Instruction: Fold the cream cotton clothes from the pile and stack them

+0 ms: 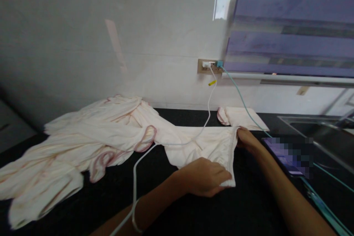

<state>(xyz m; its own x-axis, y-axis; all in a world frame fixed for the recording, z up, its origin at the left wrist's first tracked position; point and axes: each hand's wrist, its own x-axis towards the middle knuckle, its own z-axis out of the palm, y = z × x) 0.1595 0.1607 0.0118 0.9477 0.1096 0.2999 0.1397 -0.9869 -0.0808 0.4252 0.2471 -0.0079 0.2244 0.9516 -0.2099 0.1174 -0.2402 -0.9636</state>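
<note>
1. A pale pink cloth (201,143) is spread flat on the black worktop (243,210), near the middle of the view, with its right edge folded into a narrow band.
2. The near right corner of this cloth is pinched by the left hand (203,180), whose fingers (221,184) are closed over the folded band.
3. The far right corner is held by the right hand (246,138); its fingers are curled onto the fabric edge, though the fingertips themselves are hidden by the cloth.
4. The band is kept stretched in a straight line between the two hands.
5. A thin bracelet (135,221) is worn on the left wrist.
6. A white cable (135,177) is draped across the cloth and runs up to a wall socket (206,66), where a yellow tag hangs from it.
7. A teal cable (243,99) is plugged in just beside it and passes behind the right hand toward the lower right.
8. A folded cloth (243,118) of the same colour lies behind the right hand, close to the wall.
9. A large heap of crumpled pink cloths (83,143) with darker pink edging is piled to the left.
10. A phone (287,155) lies on the worktop just right of the right forearm, and a steel sink (318,132) is set beyond it.
</note>
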